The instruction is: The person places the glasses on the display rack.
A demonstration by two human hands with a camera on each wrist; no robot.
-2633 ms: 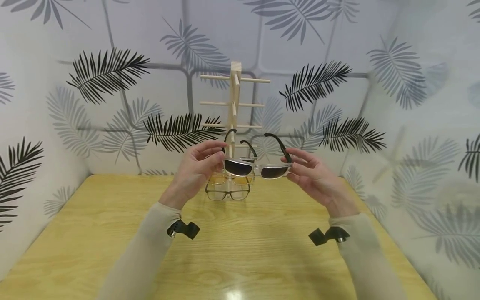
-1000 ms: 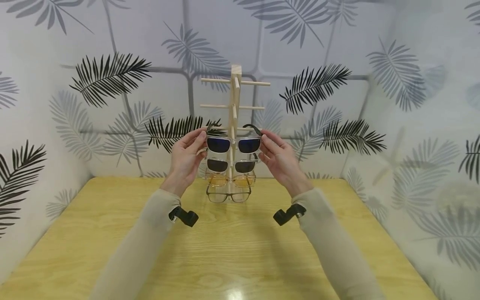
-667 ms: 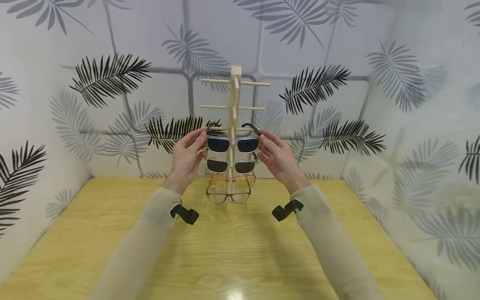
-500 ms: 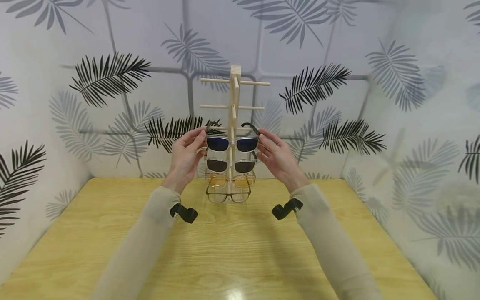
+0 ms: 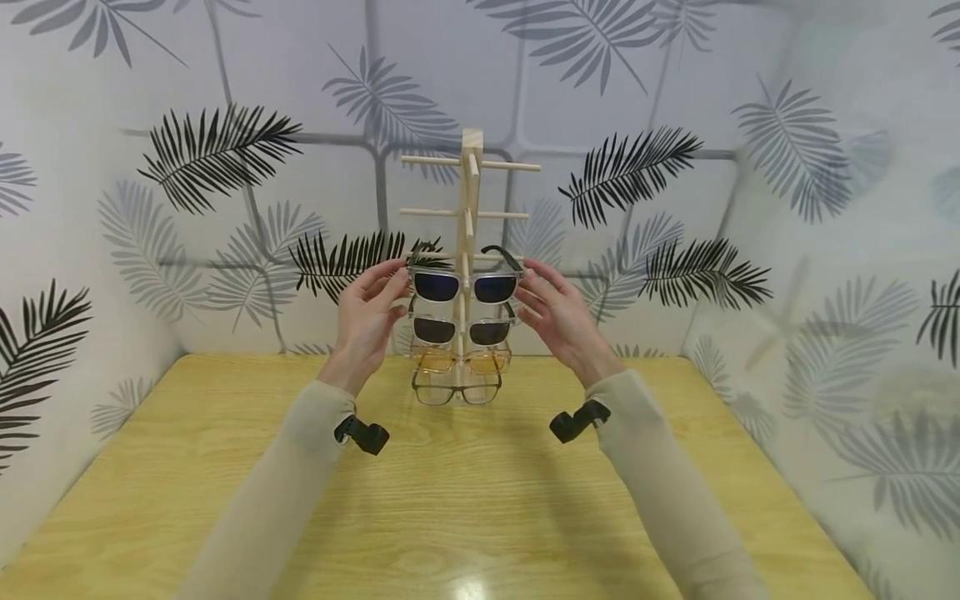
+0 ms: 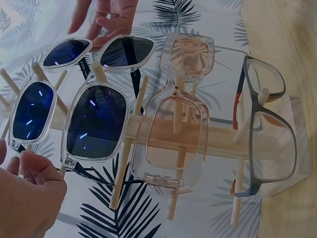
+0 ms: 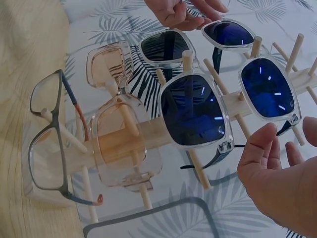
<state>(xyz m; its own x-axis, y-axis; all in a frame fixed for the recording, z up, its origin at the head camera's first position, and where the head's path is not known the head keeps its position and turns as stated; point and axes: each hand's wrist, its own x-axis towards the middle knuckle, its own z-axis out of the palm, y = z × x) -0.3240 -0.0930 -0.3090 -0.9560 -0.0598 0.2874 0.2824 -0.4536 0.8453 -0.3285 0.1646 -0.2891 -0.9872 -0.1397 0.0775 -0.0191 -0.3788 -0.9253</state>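
Sunglasses with a clear frame and dark blue lenses (image 5: 495, 289) rest on a wooden display stand (image 5: 470, 196), their dark temples reaching back past its post. My left hand (image 5: 365, 321) is just beside their left hinge, thumb and fingertips loosened at the frame's edge. On the other side my right hand (image 5: 566, 321) has its fingers parted around the right hinge; the right wrist view shows a gap between the thumb and the frame (image 7: 270, 89). Directly below hangs a second clear-framed pair of sunglasses (image 5: 433, 331), touched by neither hand.
Lower on the stand sit amber-tinted glasses (image 5: 483, 362) and dark-rimmed eyeglasses (image 5: 478, 393). Bare pegs (image 5: 510, 167) stick out sideways near the top. The stand is at the back of a wood-grain table (image 5: 450, 500), before a leaf-patterned wall (image 5: 630, 75).
Both hands brought the top sunglasses from in front of the stand onto it, above the second pair. In the last half second the hands have eased slightly outward, and the sunglasses stay in place.
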